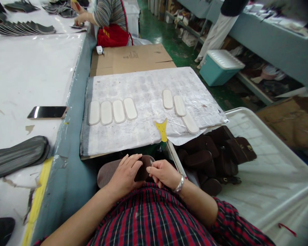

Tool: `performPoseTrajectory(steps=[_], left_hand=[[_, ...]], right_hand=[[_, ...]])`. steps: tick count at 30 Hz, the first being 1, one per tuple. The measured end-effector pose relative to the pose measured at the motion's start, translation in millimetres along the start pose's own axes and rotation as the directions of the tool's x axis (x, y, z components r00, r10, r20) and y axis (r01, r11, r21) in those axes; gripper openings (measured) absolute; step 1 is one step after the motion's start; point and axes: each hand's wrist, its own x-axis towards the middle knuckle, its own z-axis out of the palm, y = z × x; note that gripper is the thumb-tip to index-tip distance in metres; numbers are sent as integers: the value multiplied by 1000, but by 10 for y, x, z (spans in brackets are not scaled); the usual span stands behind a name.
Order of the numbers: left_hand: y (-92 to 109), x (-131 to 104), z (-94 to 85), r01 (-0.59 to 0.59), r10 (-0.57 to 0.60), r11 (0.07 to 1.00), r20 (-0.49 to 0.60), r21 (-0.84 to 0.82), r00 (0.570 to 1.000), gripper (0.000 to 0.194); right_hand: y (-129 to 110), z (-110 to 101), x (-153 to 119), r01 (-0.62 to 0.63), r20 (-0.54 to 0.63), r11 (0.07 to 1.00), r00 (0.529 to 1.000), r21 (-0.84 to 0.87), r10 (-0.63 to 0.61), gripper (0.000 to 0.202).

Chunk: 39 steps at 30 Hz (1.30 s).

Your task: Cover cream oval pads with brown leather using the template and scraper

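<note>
A brown rounded piece (106, 174) lies against my lap, below the front edge of the work board. My left hand (127, 172) is wrapped over its middle, with the fingers on its top. At its right end my right hand (163, 173) is closed in a pinch; what it pinches is too small to make out. On the white-covered board (143, 82) several pale oval pads (106, 112) stand in a row at the left. Three more pads (179, 105) lie at the right. A yellow Y-shaped piece (162, 130) sits at the board's front edge.
A white tray (279, 153) at the right holds dark brown pieces (201, 160). On the left table (33, 68) are a phone (48, 112) and dark soles (17, 155). Cardboard (133, 59) lies behind the board. A person (110, 17) works beyond it; another stands near a teal bin (217, 68).
</note>
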Motion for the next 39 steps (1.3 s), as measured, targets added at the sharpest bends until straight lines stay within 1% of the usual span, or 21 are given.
performPoseTrajectory(steps=[3, 7, 9, 11, 15, 17, 19, 22, 24, 27, 28, 29, 30, 31, 34, 37, 39], left_hand=[[-25, -11, 14, 0, 0, 1000, -13, -9, 1000, 46], [-26, -14, 16, -36, 36, 999, -16, 17, 999, 48], [-22, -8, 11, -44, 45, 999, -20, 32, 999, 48], [-22, -2, 8, -49, 50, 998, -23, 45, 998, 47], [-44, 6, 21, -42, 43, 998, -33, 40, 999, 45], [-56, 8, 33, -28, 30, 999, -39, 33, 999, 47], [-62, 12, 41, -11, 13, 1000, -43, 29, 999, 49], [-59, 24, 38, 11, -10, 1000, -55, 9, 998, 51], [-55, 32, 31, 23, -23, 1000, -60, -8, 998, 51], [-55, 35, 30, 37, -39, 999, -55, -29, 998, 52], [-57, 33, 34, 40, -42, 999, -56, -37, 998, 53], [-60, 30, 39, 41, -44, 998, -57, -46, 997, 53], [-63, 27, 43, 43, -46, 998, -61, -55, 997, 53], [-66, 25, 47, 44, -49, 997, -68, -63, 997, 53], [-64, 32, 43, 46, -53, 996, -89, -79, 995, 53], [-50, 53, 27, 52, -59, 996, -92, -77, 994, 52], [-46, 60, 25, 53, -59, 996, -88, -70, 994, 53]], right_hand=[[8, -27, -1, 20, 5, 998, 1000, -56, -20, 26], [172, -124, 53, -38, -120, 967, 993, -254, 8, 28], [248, -149, 81, -52, -169, 950, 986, -307, -1, 28], [287, -152, 97, -60, -183, 944, 983, -323, 0, 28], [264, -129, 88, -44, -175, 944, 984, -328, -15, 30], [229, -119, 72, -21, -186, 934, 981, -358, -49, 31], [194, -112, 52, 17, -199, 906, 974, -423, -112, 32], [161, -105, 27, 79, -205, 822, 951, -564, -232, 32], [157, -99, 15, 130, -200, 741, 920, -659, -338, 31], [178, -83, 5, 247, -116, 585, 851, -773, -513, 28], [190, -78, 5, 277, -82, 540, 832, -795, -549, 28], [202, -76, 9, 292, -64, 515, 822, -806, -566, 27], [215, -76, 16, 290, -66, 514, 821, -807, -567, 27], [229, -80, 26, 276, -85, 534, 827, -799, -555, 27], [266, -109, 63, 210, -175, 641, 858, -738, -482, 26], [267, -134, 93, 137, -217, 778, 918, -613, -332, 28], [223, -116, 105, 75, -218, 836, 949, -544, -226, 29]])
